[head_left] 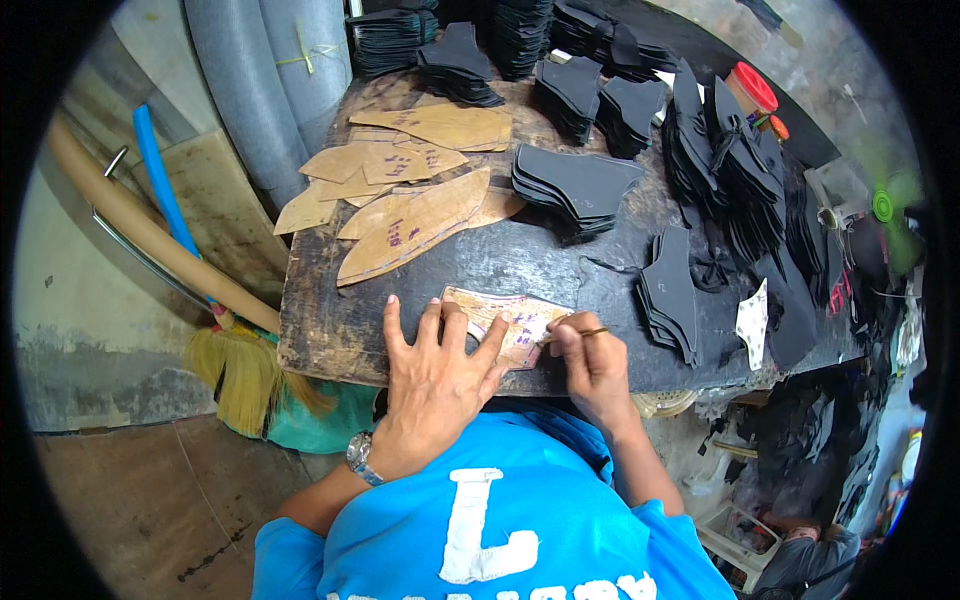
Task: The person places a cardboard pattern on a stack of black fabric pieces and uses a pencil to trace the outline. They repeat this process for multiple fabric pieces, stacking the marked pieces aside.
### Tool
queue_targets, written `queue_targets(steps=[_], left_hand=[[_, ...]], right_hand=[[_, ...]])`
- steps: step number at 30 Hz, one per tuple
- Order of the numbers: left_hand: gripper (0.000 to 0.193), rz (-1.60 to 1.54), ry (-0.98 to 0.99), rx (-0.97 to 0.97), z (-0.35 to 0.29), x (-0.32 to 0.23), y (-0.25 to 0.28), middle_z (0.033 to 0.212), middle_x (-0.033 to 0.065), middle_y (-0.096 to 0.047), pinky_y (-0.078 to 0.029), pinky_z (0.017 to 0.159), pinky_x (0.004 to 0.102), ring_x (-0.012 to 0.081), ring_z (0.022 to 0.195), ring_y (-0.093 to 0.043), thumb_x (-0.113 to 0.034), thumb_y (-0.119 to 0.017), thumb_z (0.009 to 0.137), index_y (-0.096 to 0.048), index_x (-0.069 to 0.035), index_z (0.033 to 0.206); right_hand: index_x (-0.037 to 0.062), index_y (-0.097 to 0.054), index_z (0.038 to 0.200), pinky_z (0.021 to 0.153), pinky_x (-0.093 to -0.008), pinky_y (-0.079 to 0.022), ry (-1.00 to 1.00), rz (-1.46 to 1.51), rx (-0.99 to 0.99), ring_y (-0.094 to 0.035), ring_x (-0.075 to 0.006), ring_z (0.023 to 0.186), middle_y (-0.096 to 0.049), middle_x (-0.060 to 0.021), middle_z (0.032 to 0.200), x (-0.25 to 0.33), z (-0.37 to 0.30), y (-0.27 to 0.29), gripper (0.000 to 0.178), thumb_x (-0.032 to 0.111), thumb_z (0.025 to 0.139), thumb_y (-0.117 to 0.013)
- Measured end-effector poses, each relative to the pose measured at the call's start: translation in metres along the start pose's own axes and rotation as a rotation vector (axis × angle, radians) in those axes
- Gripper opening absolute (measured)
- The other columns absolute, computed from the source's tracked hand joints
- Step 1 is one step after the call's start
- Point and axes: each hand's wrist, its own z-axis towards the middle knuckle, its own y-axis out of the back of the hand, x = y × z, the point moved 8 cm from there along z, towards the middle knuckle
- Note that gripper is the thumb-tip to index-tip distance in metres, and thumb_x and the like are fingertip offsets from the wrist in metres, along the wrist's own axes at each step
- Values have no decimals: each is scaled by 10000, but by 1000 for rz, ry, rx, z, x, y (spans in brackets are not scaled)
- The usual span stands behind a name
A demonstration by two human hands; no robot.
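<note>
Cardboard pattern lengthwise left-to-right

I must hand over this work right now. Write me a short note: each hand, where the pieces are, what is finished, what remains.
Left hand: flat, fingers spread, pressing the cardboard template onto the dark sheet on the worktable.
Right hand: grips a thin pen-like tool, tip at the template's right edge.
Things: more cardboard templates lie further back; stacks of black cut pieces stand behind and to the right.
Done: many black pieces already cut and stacked.
Left: the outline around this template looks unfinished; how far it has got cannot be seen.
</note>
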Motion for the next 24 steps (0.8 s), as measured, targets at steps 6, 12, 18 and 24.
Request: queue_targets(steps=[6,12,18,24], left_hand=[[474,7,-7,-50,-1,0,2,1203,220,-571,-261,1089,721,392,1233,-537,-401,-679,915,-647,-208,1348],[609,-19,9,-46,-2,2,1,1251,218,-573,-214,1110,696,355,1242,-528,-405,-725,873,-584,-163,1414],[904,-188,109,-103,-6,17,0,1314,156,-589,-159,1161,638,291,1276,-532,-439,-798,784,-409,15,1461],[951,-203,131,-169,-8,20,0,1314,158,-585,-163,1163,626,297,1290,-524,-397,-849,729,-397,-13,1473]], right_hand=[[-17,-611,930,721,-351,-534,86,-17,98,-658,-251,757,-650,-146,856,13,-4,-10,131,73,1018,-577],[-19,-588,892,765,-393,-530,-163,132,57,-654,-303,788,-639,-124,838,6,-4,-10,104,19,986,-613],[3,-590,940,744,-415,-516,270,40,122,-628,-334,804,-618,-147,836,33,5,-39,58,19,947,-645],[5,-585,959,735,-425,-512,-58,147,148,-628,-351,776,-614,-144,834,10,15,-38,72,7,932,-651]])
